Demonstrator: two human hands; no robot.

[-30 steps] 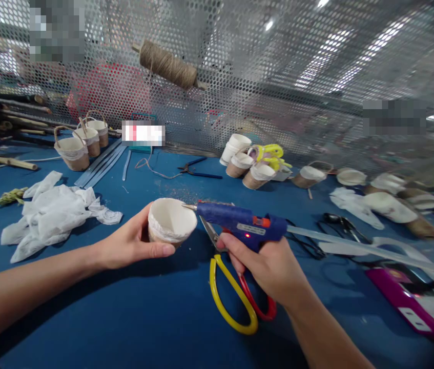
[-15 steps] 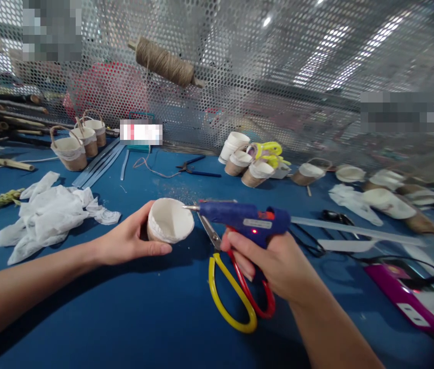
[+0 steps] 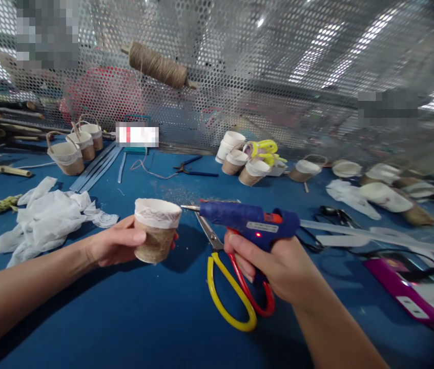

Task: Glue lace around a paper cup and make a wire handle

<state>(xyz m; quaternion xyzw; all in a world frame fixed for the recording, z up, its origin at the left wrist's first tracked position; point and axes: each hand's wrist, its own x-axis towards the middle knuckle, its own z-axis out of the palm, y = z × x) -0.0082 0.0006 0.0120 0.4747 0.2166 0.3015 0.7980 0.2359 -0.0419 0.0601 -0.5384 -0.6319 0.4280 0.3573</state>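
Observation:
My left hand grips a small paper cup wrapped in brown twine with a white lace band at its rim. The cup is upright, lifted just above the blue table. My right hand is closed on the grip of a blue hot glue gun with a red light lit. Its metal nozzle points left and ends a little to the right of the cup's rim, apart from it. Yellow-and-red-handled scissors lie on the table under the gun.
Crumpled white lace lies at the left. Finished little baskets stand at the back left, more cups at the back centre and right. A twine spool hangs on the perforated metal screen. Glue sticks, pliers, black scissors and a purple device lie around.
The left hand has turned the cup from tilted, with its mouth toward me, to upright, showing its twine side. The glue gun has stayed nearly in place.

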